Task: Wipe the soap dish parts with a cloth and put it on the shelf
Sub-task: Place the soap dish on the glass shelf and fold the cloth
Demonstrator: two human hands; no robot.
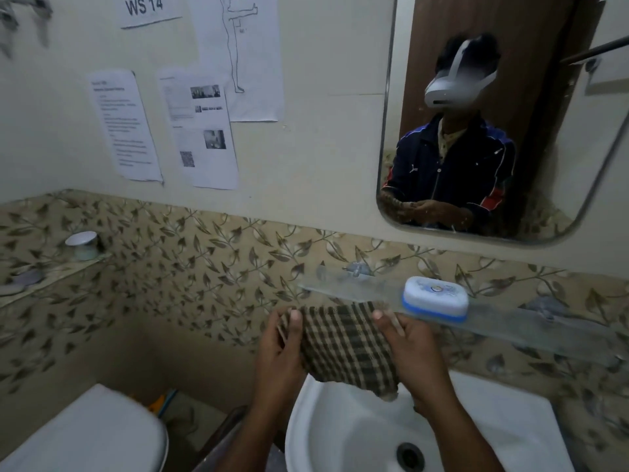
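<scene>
Head view is showing both hands, left hand (280, 338) and right hand (406, 338), pinching the checked cloth (343, 345) at centre frame, while the closed soap dish (435, 296) is sitting on the glass shelf (544, 330) just upper right of the right hand's fingers (383, 318), long axis along the shelf.

Cream wall (306, 131) with taped papers (200, 131), leaf-pattern tiles (204, 260), mirror (493, 114), white sink (340, 430).
</scene>
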